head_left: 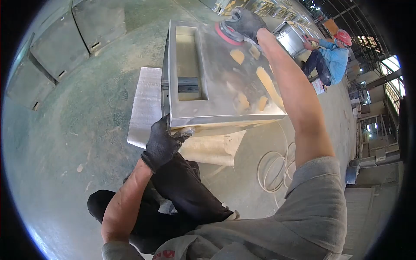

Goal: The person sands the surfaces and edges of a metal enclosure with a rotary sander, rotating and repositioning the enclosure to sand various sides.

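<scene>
A metal cabinet [219,93] with a rectangular opening lies in front of me, its top face marked with several tan filler patches [268,84]. My right hand [247,24], in a dark glove, is closed on a round sander with a red rim [229,34], which rests on the far part of that face. In a dark glove too, my left hand [162,141] grips the near left corner of the cabinet, with something pale at its fingertips that I cannot make out. The cabinet's underside is mostly hidden.
Beneath the cabinet lies a pale sheet [145,106]. A coiled hose [264,173] is on the floor to the right. Grey metal panels [60,43] stand at the left. A co-worker [333,58] in a red helmet sits beside another metal box [290,40].
</scene>
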The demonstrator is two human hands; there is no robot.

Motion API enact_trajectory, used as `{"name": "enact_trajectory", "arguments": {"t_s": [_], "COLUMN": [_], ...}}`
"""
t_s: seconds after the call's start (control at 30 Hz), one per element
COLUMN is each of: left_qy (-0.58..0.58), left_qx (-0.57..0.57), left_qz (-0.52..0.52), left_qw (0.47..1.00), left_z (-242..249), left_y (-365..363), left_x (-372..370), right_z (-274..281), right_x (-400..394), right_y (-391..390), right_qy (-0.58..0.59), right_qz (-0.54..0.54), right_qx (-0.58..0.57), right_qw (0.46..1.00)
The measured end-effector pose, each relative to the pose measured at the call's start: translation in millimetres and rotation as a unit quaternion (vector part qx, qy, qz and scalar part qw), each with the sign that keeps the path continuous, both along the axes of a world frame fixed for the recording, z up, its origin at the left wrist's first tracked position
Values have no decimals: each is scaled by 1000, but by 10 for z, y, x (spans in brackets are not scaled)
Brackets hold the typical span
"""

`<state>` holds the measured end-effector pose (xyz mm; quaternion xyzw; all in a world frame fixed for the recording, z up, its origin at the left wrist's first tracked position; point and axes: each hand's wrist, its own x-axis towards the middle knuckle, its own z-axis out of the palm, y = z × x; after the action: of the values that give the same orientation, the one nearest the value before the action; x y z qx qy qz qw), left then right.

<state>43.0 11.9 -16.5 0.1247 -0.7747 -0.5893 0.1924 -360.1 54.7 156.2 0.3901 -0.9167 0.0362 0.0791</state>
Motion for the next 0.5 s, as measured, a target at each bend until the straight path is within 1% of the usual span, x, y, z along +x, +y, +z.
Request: {"name": "enact_trajectory", "arguments": {"t_s": [0.07, 0.13, 0.2, 0.23, 0.3, 0.33, 0.4, 0.43, 0.5], "left_qy": [4, 7, 10, 18, 27, 10, -6, -13, -17], "left_qx": [-22, -16, -8, -8, -8, -16, -19, -24, -26], "left_qz": [-6, 2, 4, 6, 4, 4, 4, 5, 3], "left_qw": [1000, 1000, 1000, 1000, 1000, 1000, 1000, 1000, 1000], "left_z": [62, 130, 115, 54, 54, 101, 117, 109, 90], "left_y": [-17, -2, -8, -8, -5, -4, -6, -10, 12], "left_x": [17, 24, 42, 29, 19, 29, 38, 23, 0], "right_z": [-9, -6, 19, 21, 46, -3, -44, -21, 26], "right_x": [-25, 38, 68, 77, 60, -79, -219, -227, -225], "right_y": [-77, -183, -221, -209, -111, -17, 175, 253, 444], "right_qy": [13, 23, 35, 35, 39, 39, 95, 97, 73], "right_qz": [-1, 3, -6, -5, -21, -21, 15, 15, -71], "right_qx": [9, 16, 75, 75, 91, 92, 131, 135, 155], "right_qw": [1000, 1000, 997, 997, 995, 995, 987, 986, 983]}}
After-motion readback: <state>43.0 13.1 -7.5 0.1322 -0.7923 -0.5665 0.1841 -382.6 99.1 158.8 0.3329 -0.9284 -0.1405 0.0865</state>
